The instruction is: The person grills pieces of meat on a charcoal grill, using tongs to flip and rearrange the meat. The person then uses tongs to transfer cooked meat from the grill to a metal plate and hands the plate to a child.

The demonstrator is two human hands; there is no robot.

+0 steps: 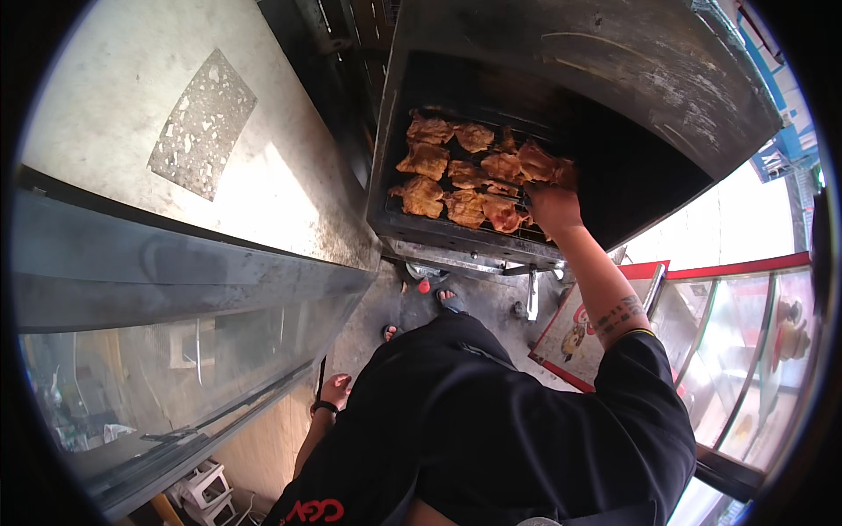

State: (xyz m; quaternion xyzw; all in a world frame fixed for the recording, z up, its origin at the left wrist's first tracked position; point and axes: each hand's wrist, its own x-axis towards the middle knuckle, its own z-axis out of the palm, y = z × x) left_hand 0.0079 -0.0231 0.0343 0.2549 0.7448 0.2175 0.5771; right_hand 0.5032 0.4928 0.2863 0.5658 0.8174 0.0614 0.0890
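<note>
Pieces of meat lie in rough rows on a wire grill rack inside a dark metal grill with a raised hood. My right hand is over the rack's right part, its fingers closed around what looks like the handle of a thin metal tool, largely hidden by the hand and the meat. Redder pieces are just beyond this hand. Low at my left side hangs my left hand, away from the grill, with a dark band on the wrist; its fingers are loosely curled and nothing shows in them.
A pale worktop stands left of the grill, above a glass-fronted cabinet. Right of me is a red-edged glass display case. White plastic stools stand at the lower left. A small red object lies on the floor below the grill.
</note>
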